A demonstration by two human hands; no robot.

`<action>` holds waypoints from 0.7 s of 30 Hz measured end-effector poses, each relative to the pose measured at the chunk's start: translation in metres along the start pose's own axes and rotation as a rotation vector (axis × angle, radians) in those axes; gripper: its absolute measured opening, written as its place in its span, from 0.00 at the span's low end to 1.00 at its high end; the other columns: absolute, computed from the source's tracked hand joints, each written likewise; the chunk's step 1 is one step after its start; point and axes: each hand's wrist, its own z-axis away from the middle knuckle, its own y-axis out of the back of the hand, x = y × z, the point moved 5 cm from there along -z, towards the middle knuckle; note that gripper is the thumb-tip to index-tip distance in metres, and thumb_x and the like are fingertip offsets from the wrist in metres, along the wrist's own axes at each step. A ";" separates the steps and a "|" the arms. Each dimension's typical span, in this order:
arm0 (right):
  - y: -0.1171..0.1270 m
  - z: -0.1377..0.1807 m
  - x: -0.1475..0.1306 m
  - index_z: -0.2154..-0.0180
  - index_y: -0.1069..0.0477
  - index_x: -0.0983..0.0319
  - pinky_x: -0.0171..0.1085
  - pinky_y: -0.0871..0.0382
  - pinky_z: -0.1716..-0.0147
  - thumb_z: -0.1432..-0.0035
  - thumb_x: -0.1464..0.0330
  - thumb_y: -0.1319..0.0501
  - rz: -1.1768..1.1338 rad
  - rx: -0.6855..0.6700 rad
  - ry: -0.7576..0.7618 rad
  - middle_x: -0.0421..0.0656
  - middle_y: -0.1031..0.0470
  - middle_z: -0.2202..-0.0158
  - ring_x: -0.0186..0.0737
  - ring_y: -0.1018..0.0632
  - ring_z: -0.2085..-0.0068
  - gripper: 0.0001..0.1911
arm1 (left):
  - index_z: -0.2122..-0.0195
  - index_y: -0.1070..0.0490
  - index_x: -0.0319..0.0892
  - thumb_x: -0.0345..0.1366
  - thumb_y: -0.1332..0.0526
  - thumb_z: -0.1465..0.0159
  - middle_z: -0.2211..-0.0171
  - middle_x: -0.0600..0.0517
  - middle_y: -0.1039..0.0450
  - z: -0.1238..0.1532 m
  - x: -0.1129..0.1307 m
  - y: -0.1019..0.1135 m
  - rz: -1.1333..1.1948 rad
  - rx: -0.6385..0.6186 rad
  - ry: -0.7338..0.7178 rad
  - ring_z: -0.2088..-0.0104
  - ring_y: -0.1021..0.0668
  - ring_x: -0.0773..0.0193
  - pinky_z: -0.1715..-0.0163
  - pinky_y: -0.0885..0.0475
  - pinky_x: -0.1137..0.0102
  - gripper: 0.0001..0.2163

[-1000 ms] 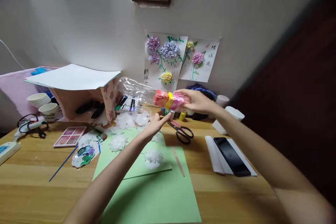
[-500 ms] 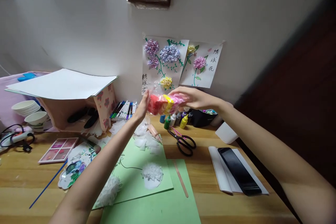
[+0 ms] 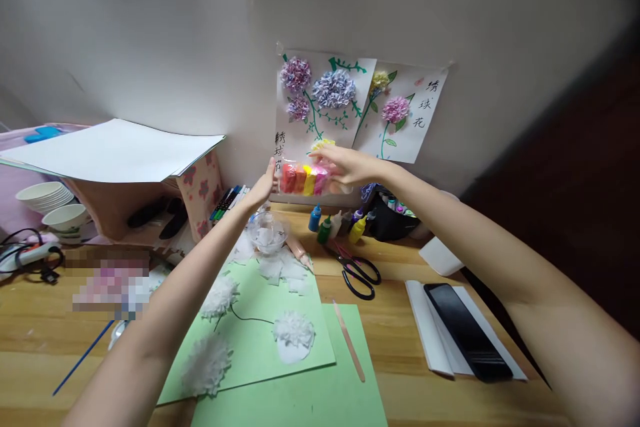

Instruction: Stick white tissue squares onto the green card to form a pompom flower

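Note:
Above the back of the table, both hands hold up a clear plastic pack of coloured blocks [image 3: 303, 179], in red, orange, yellow and pink. Its left end is gripped by my left hand [image 3: 263, 187], and my right hand [image 3: 346, 165] closes over the right end from above. What the blocks are made of, I cannot tell. Beneath them stand several small paint bottles [image 3: 324, 229] and a clear bowl [image 3: 269, 235] with white paper scraps. A green board [image 3: 260, 353] below carries white paper flowers [image 3: 294, 330] and a thin drawn stem.
Black-handled scissors [image 3: 361, 278], a wooden stick [image 3: 350, 343] and a phone [image 3: 467, 330] on white paper lie to the right. On the left are paper cups [image 3: 65, 219], a blue brush [image 3: 83, 359] and a pink organiser [image 3: 200, 193]. Flower pictures [image 3: 327, 120] hang on the wall.
The pack is now tilted so its coloured blocks face me more, and it sits a little higher in view. My forearms are slightly raised, uncovering the clear bowl and another white flower.

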 end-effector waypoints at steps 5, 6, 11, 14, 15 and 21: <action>-0.041 -0.018 0.019 0.45 0.39 0.68 0.44 0.32 0.63 0.51 0.72 0.39 0.350 -0.114 -0.112 0.56 0.35 0.48 0.56 0.32 0.50 0.30 | 0.61 0.25 0.35 0.47 0.56 0.37 0.56 0.40 0.24 -0.005 -0.024 0.033 -0.330 0.199 -0.062 0.61 0.23 0.57 0.58 0.30 0.64 0.25; -0.051 -0.022 0.020 0.46 0.39 0.68 0.43 0.32 0.65 0.51 0.72 0.39 0.377 -0.131 -0.115 0.56 0.34 0.49 0.56 0.32 0.52 0.28 | 0.62 0.25 0.36 0.45 0.54 0.38 0.57 0.41 0.24 -0.001 -0.027 0.038 -0.352 0.201 -0.074 0.60 0.23 0.58 0.57 0.31 0.65 0.22; -0.094 -0.052 0.022 0.46 0.39 0.67 0.40 0.33 0.67 0.51 0.73 0.40 0.400 -0.179 -0.052 0.55 0.32 0.50 0.52 0.30 0.54 0.28 | 0.65 0.25 0.40 0.39 0.47 0.40 0.59 0.47 0.25 0.032 -0.025 0.051 -0.471 0.192 -0.145 0.55 0.26 0.57 0.51 0.35 0.65 0.13; -0.118 -0.077 0.018 0.47 0.39 0.66 0.38 0.34 0.66 0.55 0.73 0.36 0.343 -0.258 0.004 0.54 0.33 0.48 0.49 0.28 0.52 0.32 | 0.62 0.27 0.41 0.37 0.50 0.38 0.59 0.48 0.26 0.060 -0.010 0.051 -0.601 0.175 -0.218 0.57 0.26 0.59 0.55 0.33 0.66 0.13; -0.124 -0.085 0.017 0.47 0.39 0.66 0.37 0.34 0.65 0.55 0.73 0.35 0.323 -0.280 -0.003 0.53 0.33 0.48 0.48 0.28 0.52 0.32 | 0.62 0.28 0.41 0.37 0.51 0.37 0.60 0.48 0.27 0.072 -0.005 0.051 -0.637 0.167 -0.234 0.59 0.26 0.59 0.57 0.33 0.66 0.13; -0.154 -0.102 0.015 0.50 0.38 0.69 0.37 0.34 0.62 0.62 0.71 0.28 0.281 -0.343 -0.147 0.58 0.27 0.52 0.50 0.26 0.52 0.36 | 0.58 0.32 0.44 0.36 0.53 0.34 0.59 0.48 0.30 0.167 -0.002 0.054 -0.847 0.160 -0.305 0.56 0.28 0.58 0.56 0.34 0.64 0.11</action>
